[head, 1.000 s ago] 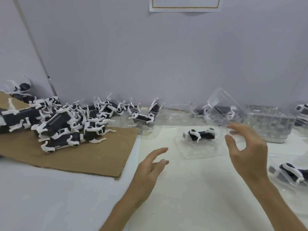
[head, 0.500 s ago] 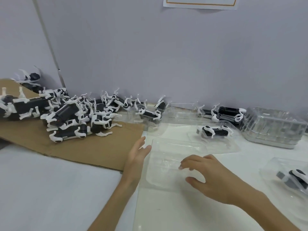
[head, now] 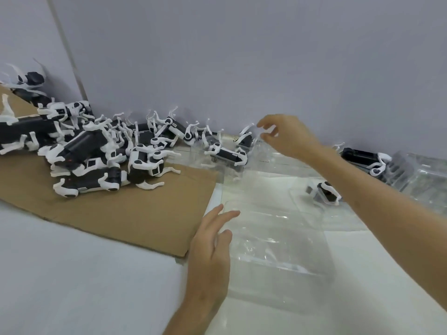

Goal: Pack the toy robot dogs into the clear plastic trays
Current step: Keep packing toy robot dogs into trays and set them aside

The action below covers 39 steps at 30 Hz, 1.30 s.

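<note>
Clear tray touched by L grip, fingers straight; nxt tray w/ dog; R grip apart.

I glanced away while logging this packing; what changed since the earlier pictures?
The right hand set the empty clear tray down, let go, and reached forward toward the toy dogs by the wall. The left hand settled open at the tray's left edge; the dog pile stayed put.
</note>
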Each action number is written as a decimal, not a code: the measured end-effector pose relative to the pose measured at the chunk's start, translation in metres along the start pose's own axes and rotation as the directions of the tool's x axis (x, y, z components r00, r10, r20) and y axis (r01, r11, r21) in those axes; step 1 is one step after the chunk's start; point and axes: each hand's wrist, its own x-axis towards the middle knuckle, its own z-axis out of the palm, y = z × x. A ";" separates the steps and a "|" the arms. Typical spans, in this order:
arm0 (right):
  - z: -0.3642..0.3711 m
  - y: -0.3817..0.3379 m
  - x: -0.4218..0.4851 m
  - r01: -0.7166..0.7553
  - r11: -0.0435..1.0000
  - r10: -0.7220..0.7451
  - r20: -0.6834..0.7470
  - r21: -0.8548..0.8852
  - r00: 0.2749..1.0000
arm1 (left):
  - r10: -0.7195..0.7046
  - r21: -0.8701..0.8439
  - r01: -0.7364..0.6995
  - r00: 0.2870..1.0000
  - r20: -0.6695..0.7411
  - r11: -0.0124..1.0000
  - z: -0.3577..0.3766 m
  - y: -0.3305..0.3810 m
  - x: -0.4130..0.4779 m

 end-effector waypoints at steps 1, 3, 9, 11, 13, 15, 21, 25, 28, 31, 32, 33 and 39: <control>0.010 0.003 0.018 0.003 0.997 0.000 0.038 -0.072 0.999 | 0.014 0.013 -0.014 1.000 -0.011 1.000 0.001 -0.002 0.001; 0.031 0.008 0.049 0.033 0.980 -0.006 0.135 -0.196 0.991 | 0.060 0.064 -0.059 0.998 -0.025 0.996 0.004 -0.003 0.005; 0.076 0.013 0.109 0.178 0.890 0.029 0.440 -0.420 0.898 | 0.128 0.178 -0.120 0.991 -0.034 0.977 0.007 -0.005 0.015; 0.083 0.013 0.122 0.171 0.879 0.111 0.539 -0.445 0.835 | 0.112 0.201 -0.100 0.992 -0.050 0.974 0.007 -0.006 0.016; 0.086 0.009 0.130 0.160 0.873 0.161 0.580 -0.461 0.798 | 0.104 0.217 -0.091 0.993 -0.051 0.972 0.008 -0.005 0.018; 0.086 0.005 0.135 0.176 0.865 0.149 0.576 -0.470 0.804 | 0.101 0.228 -0.093 0.995 -0.024 0.969 0.007 -0.004 0.018; 0.079 0.007 0.136 0.093 0.925 0.041 0.341 -0.369 0.939 | 0.102 0.208 -0.097 0.995 -0.015 0.973 0.006 0.000 0.018; 0.054 0.000 0.125 0.012 0.989 -0.015 -0.025 -0.150 1.000 | 0.128 0.161 -0.123 0.992 -0.018 0.979 0.006 -0.003 0.014; 0.028 -0.013 0.109 -0.090 0.982 0.121 -0.184 0.166 0.976 | 0.123 0.123 -0.120 0.992 -0.015 0.985 0.007 -0.004 0.011; -0.001 -0.024 0.082 -0.095 0.886 0.241 -0.276 0.454 0.930 | 0.103 0.093 -0.102 0.995 -0.002 0.990 0.005 -0.002 0.007; -0.010 -0.027 0.070 -0.082 0.851 0.266 -0.292 0.518 0.919 | 0.088 0.093 -0.089 0.996 0.011 0.992 0.005 -0.002 0.006; -0.020 -0.030 0.057 -0.069 0.817 0.284 -0.295 0.573 0.912 | 0.073 0.089 -0.074 0.997 0.023 0.993 0.004 -0.002 0.005; -0.082 -0.045 -0.038 -0.062 0.356 0.314 -0.057 0.932 0.948 | 0.041 0.038 -0.043 0.998 0.038 0.998 0.001 0.006 -0.002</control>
